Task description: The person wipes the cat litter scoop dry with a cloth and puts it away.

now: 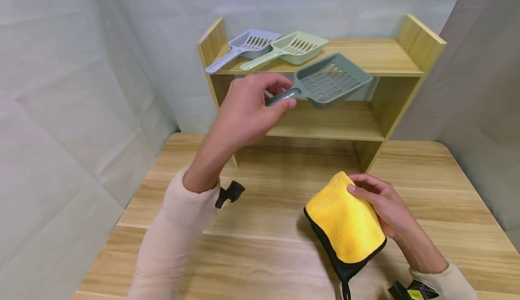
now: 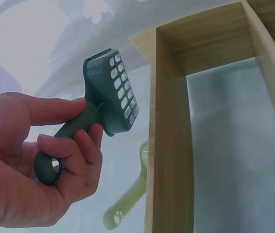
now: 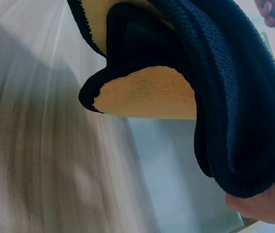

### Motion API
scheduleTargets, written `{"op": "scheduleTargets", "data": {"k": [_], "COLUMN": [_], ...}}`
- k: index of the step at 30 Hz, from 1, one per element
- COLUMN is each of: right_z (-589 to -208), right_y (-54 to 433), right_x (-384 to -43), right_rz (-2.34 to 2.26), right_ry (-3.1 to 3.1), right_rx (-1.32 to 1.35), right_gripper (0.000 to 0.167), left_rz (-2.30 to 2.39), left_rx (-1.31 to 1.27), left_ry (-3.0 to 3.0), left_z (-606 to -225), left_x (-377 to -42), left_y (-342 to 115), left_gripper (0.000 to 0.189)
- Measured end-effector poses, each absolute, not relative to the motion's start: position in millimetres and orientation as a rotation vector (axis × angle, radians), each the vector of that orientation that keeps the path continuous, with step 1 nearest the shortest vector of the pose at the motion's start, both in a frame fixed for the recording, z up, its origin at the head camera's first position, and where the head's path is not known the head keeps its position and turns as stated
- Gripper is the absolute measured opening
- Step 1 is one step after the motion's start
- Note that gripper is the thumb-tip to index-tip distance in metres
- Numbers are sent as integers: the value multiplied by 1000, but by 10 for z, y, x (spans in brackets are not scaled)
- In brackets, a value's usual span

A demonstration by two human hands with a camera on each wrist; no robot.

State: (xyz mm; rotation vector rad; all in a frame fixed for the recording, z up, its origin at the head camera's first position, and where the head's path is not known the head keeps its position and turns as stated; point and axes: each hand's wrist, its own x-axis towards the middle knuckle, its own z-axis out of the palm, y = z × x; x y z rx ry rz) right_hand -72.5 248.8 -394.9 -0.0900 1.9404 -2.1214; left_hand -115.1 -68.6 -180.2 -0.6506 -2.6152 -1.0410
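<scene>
My left hand (image 1: 253, 105) grips the handle of a dark green slotted litter scoop (image 1: 333, 81), raised in front of the shelf's upper boards. In the left wrist view the fingers and thumb wrap the scoop's handle (image 2: 74, 124), and its slotted pan points up and away. Lower right, my right hand (image 1: 383, 203) pinches a folded cloth (image 1: 345, 218), yellow with a black edge and a dark underside, held over the table. Its dark folds (image 3: 244, 97) fill much of the right wrist view and hide most of that hand.
A wooden shelf unit (image 1: 325, 133) stands at the back of the wood-grain table (image 1: 252, 255). On its top board lie a lavender scoop (image 1: 252, 42) and a pale green scoop (image 1: 300, 47), side by side, handles jutting over the front edge. Grey sheeting (image 1: 81, 110) hangs around the table.
</scene>
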Motion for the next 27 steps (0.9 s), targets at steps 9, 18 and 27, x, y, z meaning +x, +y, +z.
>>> {"op": "scheduleTargets", "data": {"k": [9,18,27], "right_z": [-3944,-3950,-3952], "right_y": [2493,2484,2475], "right_x": [-724,-705,-692], "right_rz": [-2133,-2162,-2161], "right_ry": [1934,1913,1897], "right_rx": [-81,-85,-100], "right_gripper": [21,23,23], "left_rz": [-970,-893,-865], "left_rx": [-605,-562,-533], "left_ry": [-2659,-2756,-2817], "left_z": [-1551,-1403,-1405], "left_x": [-1422,-1696,-1898], "left_y": [-440,-167,18], "left_gripper": [30,31,36]}}
